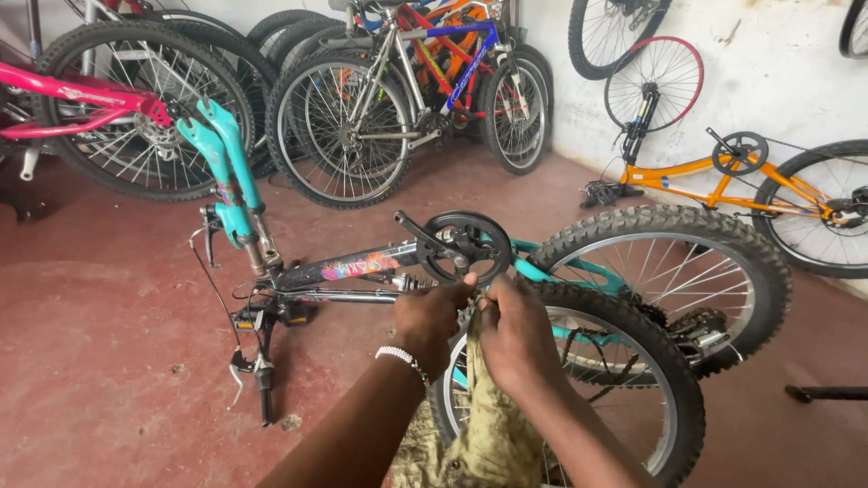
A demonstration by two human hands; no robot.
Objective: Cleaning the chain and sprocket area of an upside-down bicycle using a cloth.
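**Olive cloth gripped in both hands over an upturned bike**

Olive-drab rag (484,434), crumpled, hangs down at bottom centre; both hands bunch its top edge between them, knuckles facing away from the camera. Left hand (432,316), w/ a pale beaded bracelet (403,358) at the wrist, is clenched on the cloth; right hand (517,333) is clenched on it too, thumb side touching the left; neither is released. Hands sit just in front of the loose front wheel (624,380), which leans against the frame, prob. so the rag stays close to the crank area.

Just beyond the fingers: black chainring (466,246) and crank of a teal bike (344,271) lying upside down on the red floor (108,343); resting on bars and seat area, it appears, which leaves the drivetrain facing up and reachable. Teal fork (221,172) points up at left, empty of a wheel; brake levers and cables trail on the floor below it. Knobby rear wheel (674,271) stays mounted at right.

Farther back: pink bike (81,99) at left; row of parked bikes along the back; orange bike (723,181) inverted by the white wall (778,81); spare wheels hung on it, off the floor.
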